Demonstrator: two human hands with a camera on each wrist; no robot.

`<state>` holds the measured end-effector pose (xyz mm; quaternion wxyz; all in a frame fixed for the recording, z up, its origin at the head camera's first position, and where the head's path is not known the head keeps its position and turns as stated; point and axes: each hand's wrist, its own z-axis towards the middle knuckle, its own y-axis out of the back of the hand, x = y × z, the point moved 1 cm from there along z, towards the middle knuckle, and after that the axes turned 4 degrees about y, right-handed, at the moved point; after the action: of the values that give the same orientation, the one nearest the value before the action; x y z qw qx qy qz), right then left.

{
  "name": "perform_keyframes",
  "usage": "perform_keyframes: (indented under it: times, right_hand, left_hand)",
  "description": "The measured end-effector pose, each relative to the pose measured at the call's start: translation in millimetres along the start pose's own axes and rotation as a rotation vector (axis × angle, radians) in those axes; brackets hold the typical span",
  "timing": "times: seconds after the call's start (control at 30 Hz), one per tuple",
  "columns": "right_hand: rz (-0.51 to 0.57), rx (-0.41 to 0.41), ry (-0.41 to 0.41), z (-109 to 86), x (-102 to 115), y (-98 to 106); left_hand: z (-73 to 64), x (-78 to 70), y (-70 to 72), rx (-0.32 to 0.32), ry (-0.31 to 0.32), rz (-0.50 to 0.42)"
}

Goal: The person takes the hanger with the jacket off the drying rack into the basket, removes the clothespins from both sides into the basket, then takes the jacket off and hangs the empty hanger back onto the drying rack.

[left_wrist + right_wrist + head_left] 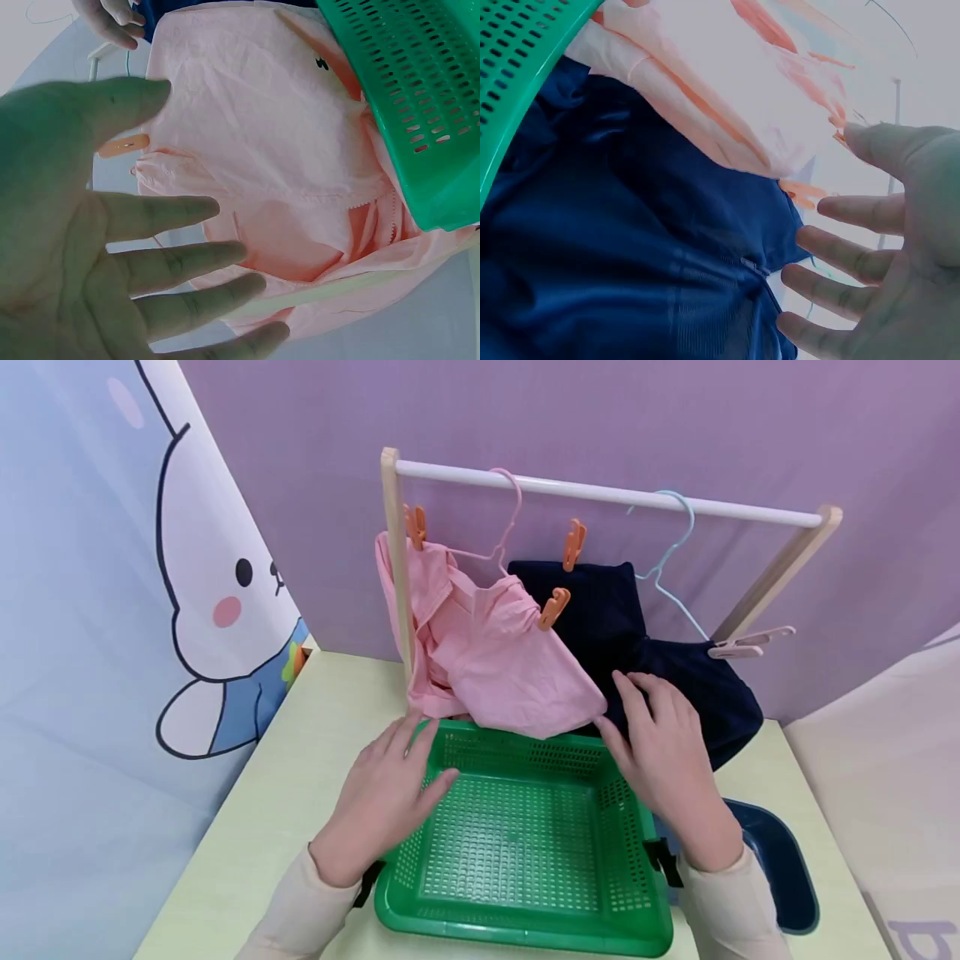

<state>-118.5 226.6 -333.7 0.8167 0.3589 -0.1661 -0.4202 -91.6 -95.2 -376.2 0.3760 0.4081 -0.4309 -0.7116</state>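
Observation:
A pink zippered garment (pixel 517 668) hangs on a pink hanger (pixel 516 514), with orange clothespins (pixel 554 609) at its shoulders. Right of it, a navy garment (pixel 686 681) hangs on a light blue hanger (pixel 684 535), an orange clothespin (pixel 574 545) on one side and a pale pink one on the other. My left hand (pixel 386 785), fingers spread and holding nothing, hovers by the back left corner of a green basket (pixel 525 933). My right hand (pixel 663 747) is in front of the navy garment, fingers extended, its thumb tip close to the pink garment's lower corner.
The hangers hook over the white rail (pixel 585 491) of a small wooden-posted rack. A dark blue tub (pixel 798 868) stands right of the basket, partly behind my right forearm. A purple backdrop rises behind the rack, and a cartoon-printed sheet (pixel 217 560) is at left.

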Motion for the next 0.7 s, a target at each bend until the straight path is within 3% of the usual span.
perform_keyframes:
  times: [0.13,0.27,0.5,0.7]
  right_hand:
    - [0.005,0.019,-0.013,12.6,-4.4,-6.9]
    - [-0.006,0.043,-0.028,25.0,-6.6,-14.5]
    - [-0.010,0.088,-0.085,34.0,-6.8,-19.0]
    - [0.024,0.129,-0.168,33.1,-4.7,-21.5]
  left_hand:
    - [-2.3,4.7,1.4,-0.028,0.038,-0.081]
    - [-3.7,12.7,0.5,0.000,0.115,-0.152]
    - [-4.9,29.6,-10.0,0.182,0.315,-0.259]
    - [-9.7,41.2,-26.1,0.299,0.385,-0.368]
